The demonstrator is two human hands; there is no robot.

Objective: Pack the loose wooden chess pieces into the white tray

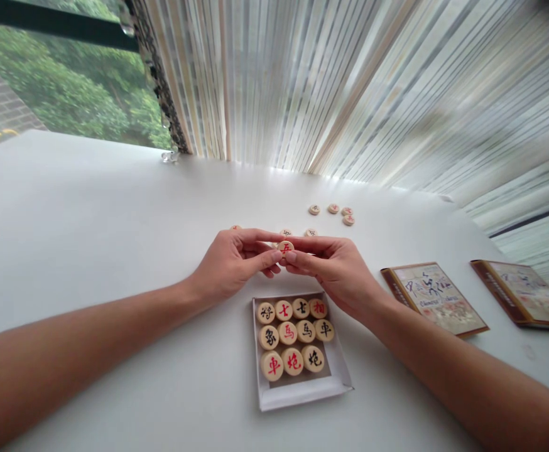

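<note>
My left hand and my right hand meet above the white table, and both pinch one round wooden chess piece with a red character. Just below them lies a shallow white box tray holding several round wooden pieces with red and black characters, laid in rows. Beyond my hands, a few loose pieces rest on the table, partly hidden by my fingers.
Several more loose pieces lie farther back. Two brown-edged printed box parts lie at the right. A striped curtain hangs behind the table, with a window onto trees at the left.
</note>
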